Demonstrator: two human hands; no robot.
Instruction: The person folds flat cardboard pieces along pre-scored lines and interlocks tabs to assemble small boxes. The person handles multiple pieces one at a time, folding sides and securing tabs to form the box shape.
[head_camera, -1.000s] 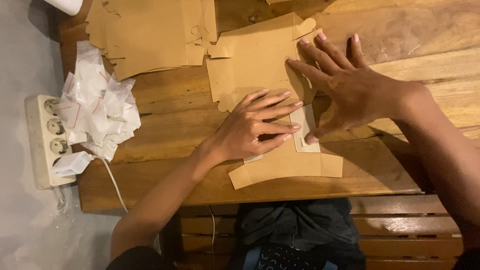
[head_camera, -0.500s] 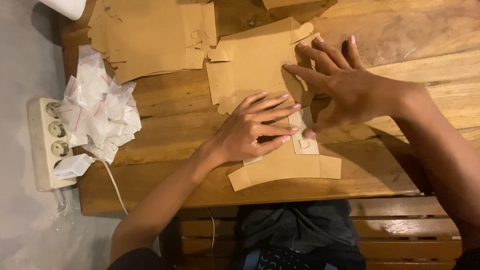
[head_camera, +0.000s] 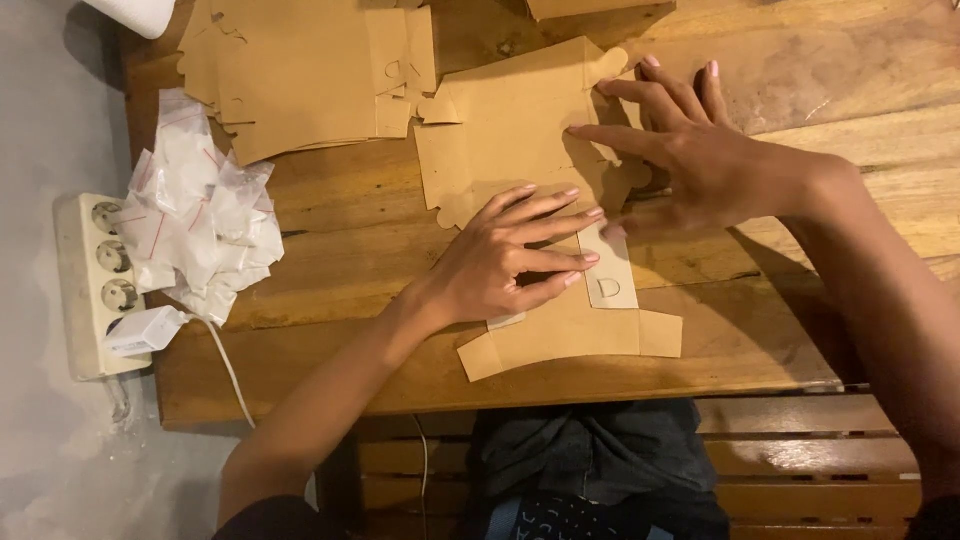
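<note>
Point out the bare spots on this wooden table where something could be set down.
Bare wood lies right of the right hand, to the table's far edge, and along the near edge left of the left hand. Crowded: the cardboard stack, folded cardboard blank and plastic bags.

dim warm light | soft shadows under arms | sharp focus | no glare

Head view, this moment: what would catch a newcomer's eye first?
Two bare hands pressing a flat brown cardboard cutout at the middle of the wooden table: the left hand lies flat on it, the right hand spreads over its right edge. A heap of small clear plastic bags sits at the left, beside a white power strip.
</note>
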